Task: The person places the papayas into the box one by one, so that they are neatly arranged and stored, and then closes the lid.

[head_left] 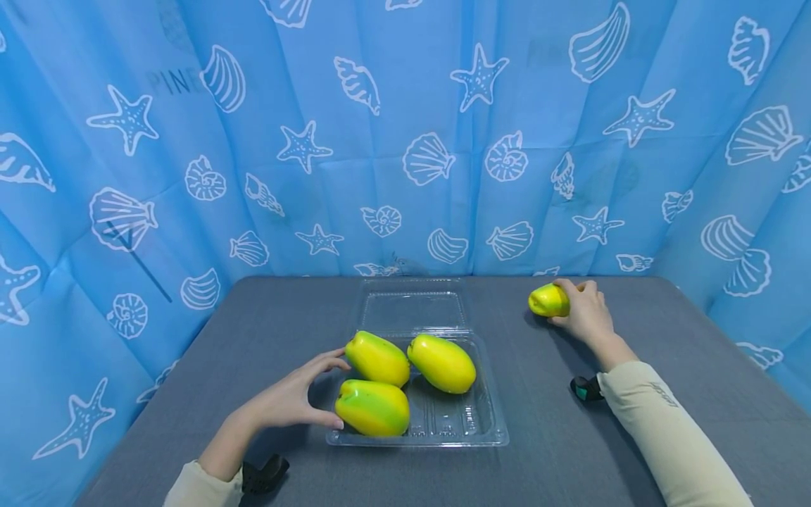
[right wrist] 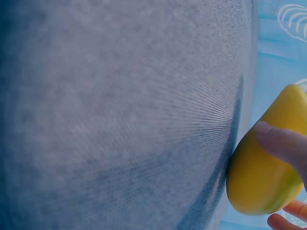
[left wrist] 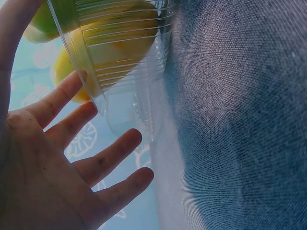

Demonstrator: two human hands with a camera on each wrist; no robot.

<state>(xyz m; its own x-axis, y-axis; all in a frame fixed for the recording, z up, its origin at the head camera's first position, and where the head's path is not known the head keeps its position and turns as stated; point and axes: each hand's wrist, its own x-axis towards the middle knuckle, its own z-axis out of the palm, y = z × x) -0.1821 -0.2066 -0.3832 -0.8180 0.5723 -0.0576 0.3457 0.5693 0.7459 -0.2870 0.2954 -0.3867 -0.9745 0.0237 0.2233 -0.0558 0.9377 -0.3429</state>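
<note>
At the table's far right, my right hand (head_left: 586,310) grips a yellow-green papaya (head_left: 548,301). In the right wrist view the thumb lies across this papaya (right wrist: 264,167), with fingertips under its far side. My left hand (head_left: 298,394) is at the left side of a clear plastic box (head_left: 443,442), fingers spread and thumb apart. The left wrist view shows fingertips right at the box's rim (left wrist: 72,57). Inside the box lie three more papayas: one at the back left (head_left: 378,358), one at the front left (head_left: 372,408) and one on the right (head_left: 442,363).
The box's clear lid (head_left: 413,310) is folded back flat behind it on the grey cloth-covered table (head_left: 532,436). A blue curtain (head_left: 393,141) with white shells and starfish hangs along the table's back and sides. Black wrist devices (head_left: 265,475) show by both sleeves.
</note>
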